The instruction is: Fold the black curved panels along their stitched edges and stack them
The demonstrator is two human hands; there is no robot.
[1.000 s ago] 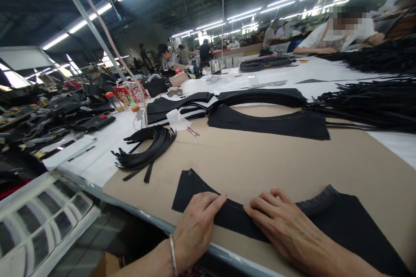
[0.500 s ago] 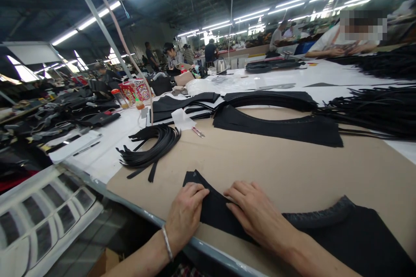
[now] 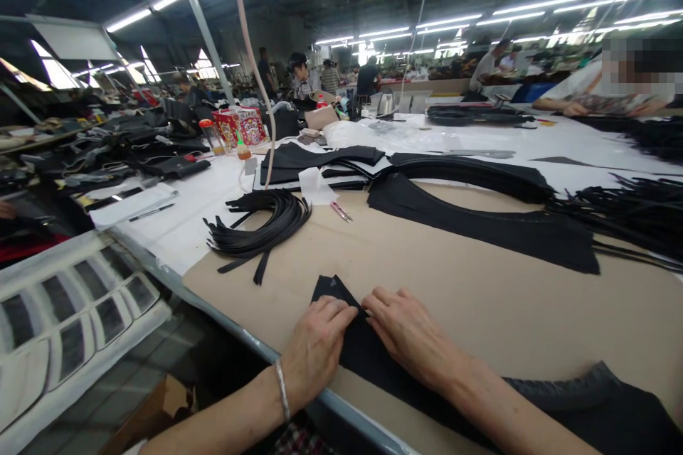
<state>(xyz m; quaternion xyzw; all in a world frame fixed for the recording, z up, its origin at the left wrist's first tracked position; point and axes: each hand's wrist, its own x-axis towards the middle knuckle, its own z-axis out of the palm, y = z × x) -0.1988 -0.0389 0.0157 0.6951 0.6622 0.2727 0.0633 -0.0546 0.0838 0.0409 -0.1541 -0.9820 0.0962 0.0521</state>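
A long black fabric piece [image 3: 368, 352] with a curved upper edge lies on the tan board at the table's front. Along its right part the curved edge is folded over and puckered. My left hand [image 3: 320, 338], with a bracelet at the wrist, is closed on the piece near its pointed left end, thumb and forefinger at the edge. Close beside it, my right hand [image 3: 410, 338] has its bent fingers on the same edge, the thumb tucked beneath. The forearm of my right hand covers the middle of the piece.
Beyond my hands lie a bundle of black strips [image 3: 267, 231], small red-handled thread snips [image 3: 340, 211] and stacked curved black pieces [image 3: 480, 224]. More black strips [image 3: 629, 217] are heaped at the right. A co-worker [image 3: 613, 85] sits across the table. A hose [image 3: 256, 71] hangs at the left.
My right hand has moved left along the curved edge, closer to my left hand. The camera view has turned slightly, so the table items appear shifted right.
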